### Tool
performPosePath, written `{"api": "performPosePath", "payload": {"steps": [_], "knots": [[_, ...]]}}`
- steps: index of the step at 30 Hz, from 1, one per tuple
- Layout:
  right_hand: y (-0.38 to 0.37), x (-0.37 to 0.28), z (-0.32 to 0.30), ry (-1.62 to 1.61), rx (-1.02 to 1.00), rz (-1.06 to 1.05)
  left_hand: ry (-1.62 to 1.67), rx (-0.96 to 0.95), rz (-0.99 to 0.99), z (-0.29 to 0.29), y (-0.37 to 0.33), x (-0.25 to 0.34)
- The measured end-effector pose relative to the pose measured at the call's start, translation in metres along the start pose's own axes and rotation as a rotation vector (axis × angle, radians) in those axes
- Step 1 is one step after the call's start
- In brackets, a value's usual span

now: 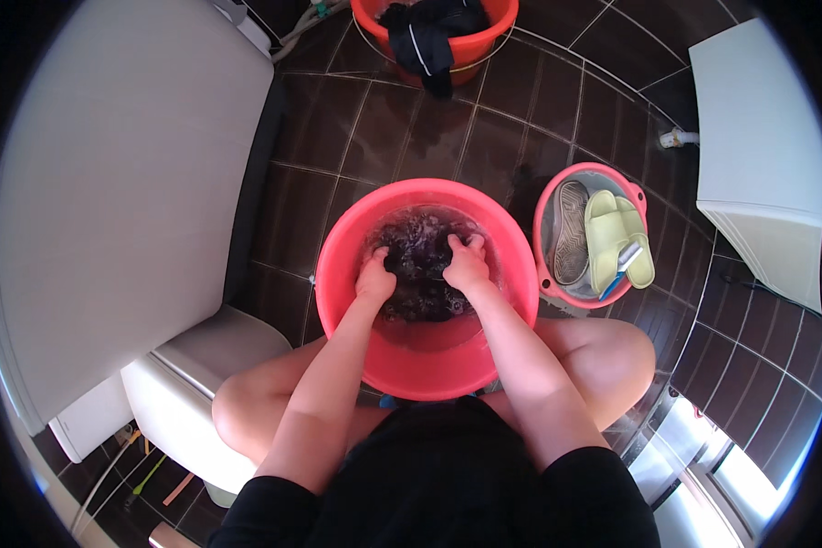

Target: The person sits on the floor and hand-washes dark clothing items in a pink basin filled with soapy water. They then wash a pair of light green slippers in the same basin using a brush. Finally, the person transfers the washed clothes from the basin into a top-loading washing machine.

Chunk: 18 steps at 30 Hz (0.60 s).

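Observation:
Between my knees stands a large pink basin (426, 365) with water in it. A dark, wet cloth (420, 260) lies bunched in the water, its kind not clear. My left hand (375, 276) grips its left side, with the fingers curled down into it. On the right side my right hand (467, 261) holds the same cloth, thumb and fingers bent round it. Fingertips of both hands are partly hidden by cloth and water.
Right of the basin, a smaller pink tub (545, 274) holds pale green slippers (605, 237), a grey shoe (571, 233) and a blue-and-white brush (619, 270). Beyond, dark clothing (425, 41) hangs over a red bucket (493, 41). A large pale appliance (137, 183) stands left.

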State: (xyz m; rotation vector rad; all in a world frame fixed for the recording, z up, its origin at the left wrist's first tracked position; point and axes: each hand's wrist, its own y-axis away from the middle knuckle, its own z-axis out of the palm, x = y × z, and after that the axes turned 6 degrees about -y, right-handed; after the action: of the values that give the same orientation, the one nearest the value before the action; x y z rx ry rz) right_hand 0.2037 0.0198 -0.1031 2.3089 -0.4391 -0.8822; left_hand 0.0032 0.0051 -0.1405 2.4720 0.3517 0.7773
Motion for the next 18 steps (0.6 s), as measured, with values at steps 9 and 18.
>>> {"api": "performPosePath", "payload": {"steps": [9,18], "knots": [[0.128,-0.046,-0.109,-0.607,0.130,-0.506,0.151,0.376,0.323,-0.121,0.110,0.068],[0.299,-0.123,-0.219,-0.860,0.086,-0.910,0.585,0.613,0.657,-0.269,0.255,0.152]]}}
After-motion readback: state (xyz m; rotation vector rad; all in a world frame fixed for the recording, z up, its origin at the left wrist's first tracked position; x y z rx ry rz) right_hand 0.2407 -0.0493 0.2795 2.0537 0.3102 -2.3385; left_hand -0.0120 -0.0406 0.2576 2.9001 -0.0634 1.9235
